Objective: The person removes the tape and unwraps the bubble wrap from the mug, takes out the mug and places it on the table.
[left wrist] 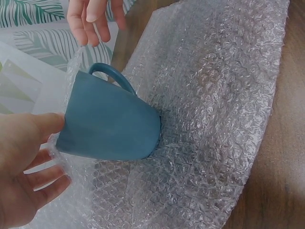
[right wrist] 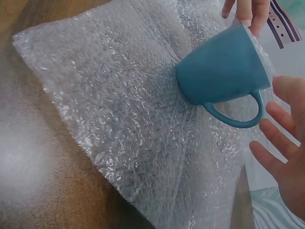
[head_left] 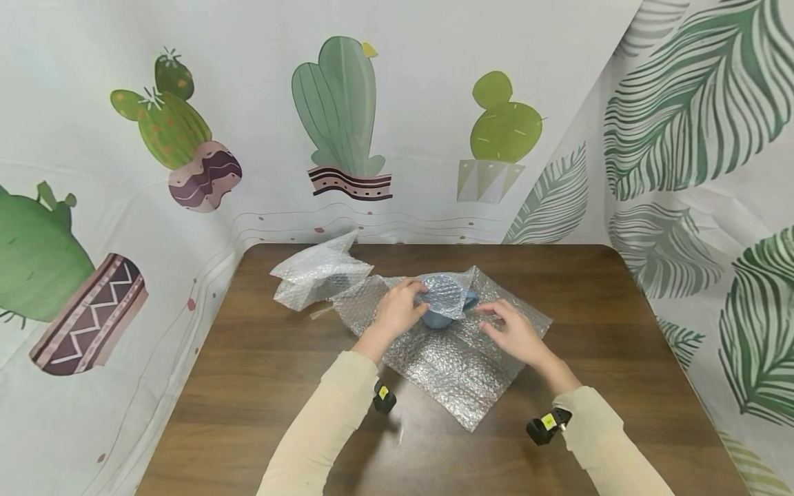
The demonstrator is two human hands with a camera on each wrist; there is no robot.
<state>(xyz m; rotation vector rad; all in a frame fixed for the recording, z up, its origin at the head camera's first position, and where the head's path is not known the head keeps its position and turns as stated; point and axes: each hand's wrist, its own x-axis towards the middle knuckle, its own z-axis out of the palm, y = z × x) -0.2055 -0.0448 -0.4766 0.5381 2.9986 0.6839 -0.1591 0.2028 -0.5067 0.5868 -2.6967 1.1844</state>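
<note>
A blue mug (left wrist: 109, 119) lies tilted on a sheet of bubble wrap (head_left: 459, 372), its handle (right wrist: 238, 121) toward my right hand. A flap of the wrap (head_left: 448, 288) covers the mouth of the mug. At the rim, my left hand (head_left: 400, 306) touches the mug and the flap with its thumb, its other fingers loosely extended along the wrap. My right hand (head_left: 510, 331) is beside the handle, thumb near the rim and fingers spread, with nothing held.
A crumpled piece of bubble wrap (head_left: 319, 272) sits at the back left of the brown wooden table (head_left: 260, 386). Behind the table hangs a white cloth (head_left: 422, 124) printed with cacti and leaves. Black wrist cameras (head_left: 384, 398) hang under both forearms.
</note>
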